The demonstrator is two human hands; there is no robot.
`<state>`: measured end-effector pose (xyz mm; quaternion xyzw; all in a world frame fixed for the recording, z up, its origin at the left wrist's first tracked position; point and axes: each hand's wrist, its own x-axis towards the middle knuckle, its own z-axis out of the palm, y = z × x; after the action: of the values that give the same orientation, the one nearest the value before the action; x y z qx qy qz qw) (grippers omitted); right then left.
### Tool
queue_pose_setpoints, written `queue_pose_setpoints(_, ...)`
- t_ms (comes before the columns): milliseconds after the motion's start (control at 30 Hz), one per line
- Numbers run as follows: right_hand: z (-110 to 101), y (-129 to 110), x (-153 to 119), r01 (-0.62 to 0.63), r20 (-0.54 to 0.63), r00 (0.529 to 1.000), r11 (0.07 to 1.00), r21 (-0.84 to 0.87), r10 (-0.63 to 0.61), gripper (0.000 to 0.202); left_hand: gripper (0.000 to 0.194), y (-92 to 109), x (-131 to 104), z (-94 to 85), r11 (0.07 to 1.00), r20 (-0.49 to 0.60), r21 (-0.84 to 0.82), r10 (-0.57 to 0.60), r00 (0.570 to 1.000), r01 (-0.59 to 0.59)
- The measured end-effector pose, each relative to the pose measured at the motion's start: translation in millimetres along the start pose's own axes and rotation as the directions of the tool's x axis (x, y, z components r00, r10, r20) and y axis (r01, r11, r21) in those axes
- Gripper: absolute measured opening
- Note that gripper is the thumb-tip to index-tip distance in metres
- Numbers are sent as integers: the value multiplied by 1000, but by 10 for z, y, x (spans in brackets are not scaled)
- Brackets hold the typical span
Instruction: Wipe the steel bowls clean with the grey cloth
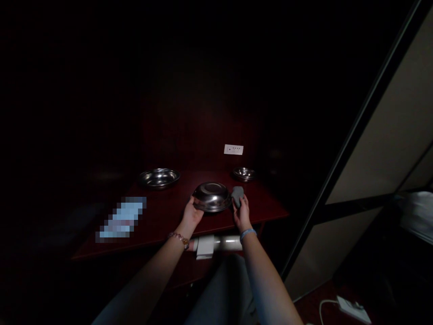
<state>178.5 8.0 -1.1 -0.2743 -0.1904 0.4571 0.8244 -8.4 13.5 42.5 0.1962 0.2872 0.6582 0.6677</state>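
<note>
A shiny steel bowl (211,195), turned bottom up, is held just above the dark red desk top. My left hand (192,214) grips its left rim, thumb on the outer side. In my right hand (242,212) is a grey cloth (237,195), bunched between thumb and fingers right beside the bowl's right edge. Whether the cloth touches the bowl I cannot tell. A wide steel dish (159,178) sits upright at the back left of the desk, and a smaller steel bowl (244,174) at the back right.
The dark red desk (162,216) carries a pixelated pale blue flat item (123,217) at left. A white wall socket (233,149) is behind. Under the desk top lie white boxes and a tube (228,243). A power strip (353,309) rests on the floor at right, near a sliding door (379,149).
</note>
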Motion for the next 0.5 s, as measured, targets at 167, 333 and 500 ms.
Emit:
queue_pose_setpoints(167, -1, 0, -9, 20, 37, 999, 998, -62, -18, 39, 35, -67, 0, -110, 992, 16, 122, 14, 1000, -15)
queue_pose_setpoints(333, -9, 10, 4, 18, 54, 998, 993, -115, -12, 44, 29, -112, -61, -125, 987, -62, -144, -75, 995, 66)
queue_pose_setpoints(500, -21, 17, 14, 25, 56, 998, 989, -149, -17, 45, 32, -117, -123, -67, 952, -59, -290, -118, 991, 97)
